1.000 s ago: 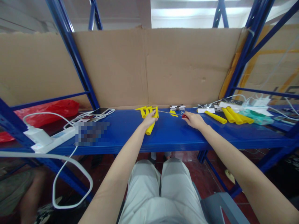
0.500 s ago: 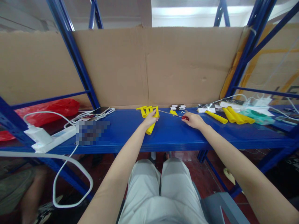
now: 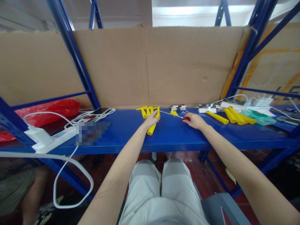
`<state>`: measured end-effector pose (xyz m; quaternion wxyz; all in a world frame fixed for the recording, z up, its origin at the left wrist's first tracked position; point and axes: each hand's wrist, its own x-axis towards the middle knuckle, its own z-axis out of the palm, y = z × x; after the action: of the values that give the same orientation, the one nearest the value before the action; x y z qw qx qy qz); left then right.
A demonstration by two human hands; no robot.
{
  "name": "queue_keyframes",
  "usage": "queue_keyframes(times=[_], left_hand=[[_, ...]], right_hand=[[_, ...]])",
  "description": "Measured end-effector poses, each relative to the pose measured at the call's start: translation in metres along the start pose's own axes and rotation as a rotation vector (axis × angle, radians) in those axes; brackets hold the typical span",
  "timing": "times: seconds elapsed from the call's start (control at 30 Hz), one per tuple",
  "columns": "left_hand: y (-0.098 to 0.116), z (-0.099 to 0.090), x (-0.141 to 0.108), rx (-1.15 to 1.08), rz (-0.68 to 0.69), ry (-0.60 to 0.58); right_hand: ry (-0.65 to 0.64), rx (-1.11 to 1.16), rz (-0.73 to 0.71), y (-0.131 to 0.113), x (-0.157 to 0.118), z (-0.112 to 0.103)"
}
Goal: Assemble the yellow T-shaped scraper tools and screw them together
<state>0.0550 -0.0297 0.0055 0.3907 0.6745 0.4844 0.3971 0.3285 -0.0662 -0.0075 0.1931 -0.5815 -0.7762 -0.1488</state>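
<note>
- Little has changed over the last second: both hands have stayed in place, though more of the red handle (image 3: 186, 118) now shows beyond my right fingers. I take that as a small shift of grip or turn, with the work carrying on at the same spot.
- My left hand (image 3: 150, 121) is clamped around a yellow piece (image 3: 151, 130), which slants on the blue desk (image 3: 126, 131), its wide end towards me.
- My right hand (image 3: 196, 121) is closed on the red handle; its thin metal shaft (image 3: 172, 114) runs leftwards to the yellow piece's upper end. I cannot tell whether the tip touches or goes in.
- Both my arms reach forward, well apart, forearms slanting inwards, hands low over the desk.
- Just beyond my left hand lie more yellow pieces (image 3: 143, 112); small yellow parts (image 3: 173, 112) sit behind the shaft, in front of a black-and-white stack (image 3: 178, 107).
</note>
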Motion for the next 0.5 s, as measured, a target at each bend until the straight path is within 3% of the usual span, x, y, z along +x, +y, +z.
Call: queue_keyframes(times=[0.5], left_hand=[[0.0009,-0.0025,0.0010,0.025,0.001,0.018]], right_hand=[[-0.047,-0.046,0.081,0.0050,0.0001,-0.0013]])
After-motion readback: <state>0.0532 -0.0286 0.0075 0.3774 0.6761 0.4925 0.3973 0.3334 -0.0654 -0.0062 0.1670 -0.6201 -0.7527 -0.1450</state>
